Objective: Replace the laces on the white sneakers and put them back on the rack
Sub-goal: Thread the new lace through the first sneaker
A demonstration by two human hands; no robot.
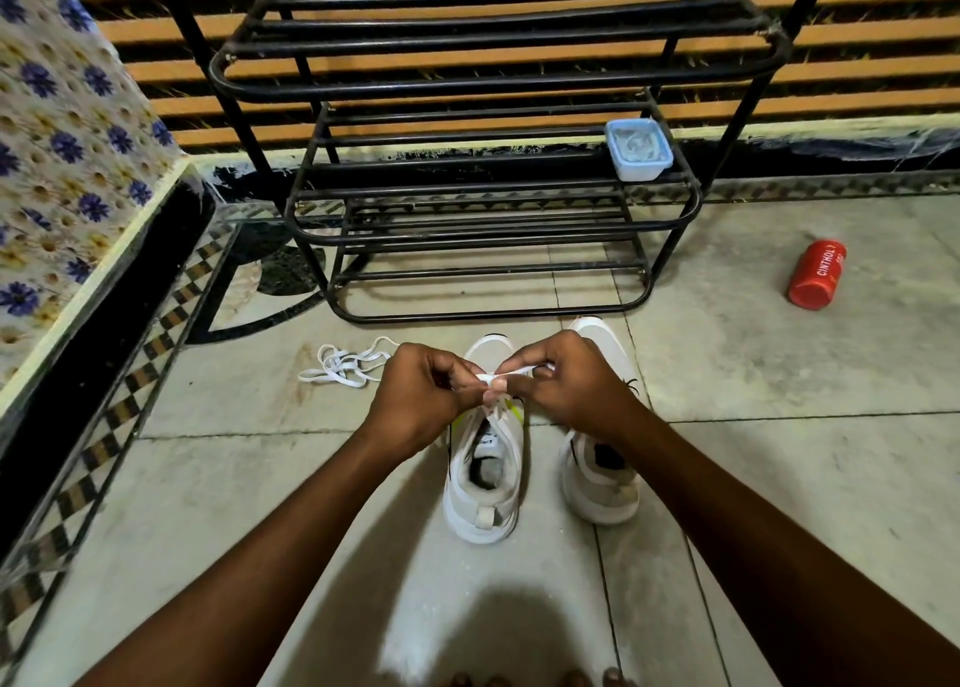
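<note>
Both hands, left [415, 400] and right [566, 385], pinch the lace [511, 372] over the left sneaker [485, 478] on the floor before the rack [488, 229]. Risk: uneven tension loosens the knot; lace slips.

Pale tiled floor [779, 478] with checkered border, orange-and-black slatted wall [857, 37], floral-tiled ledge [62, 141] at left.

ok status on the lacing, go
Left hand and right hand both pinching white lace over left sneaker. Spare lace loose on floor. Rack unobstructed.
</note>
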